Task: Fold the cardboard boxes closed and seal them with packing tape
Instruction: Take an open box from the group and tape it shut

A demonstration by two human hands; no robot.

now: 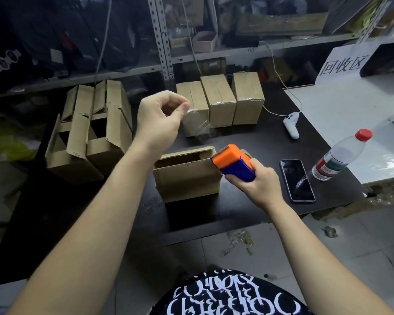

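Your left hand (159,114) pinches the tape (197,125) end; right hand (257,180) grips the dispenser (233,162) beside the near box (187,178), unsealed; three taped boxes (221,101) behind; open boxes (89,133) at left undone.

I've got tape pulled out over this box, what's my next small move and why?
Probably lower the left hand and stick the clear tape it pinches onto the far edge of the box. The tape stretches from the dispenser in the right hand above the box, whose top shows a dark gap, so press it shut too.
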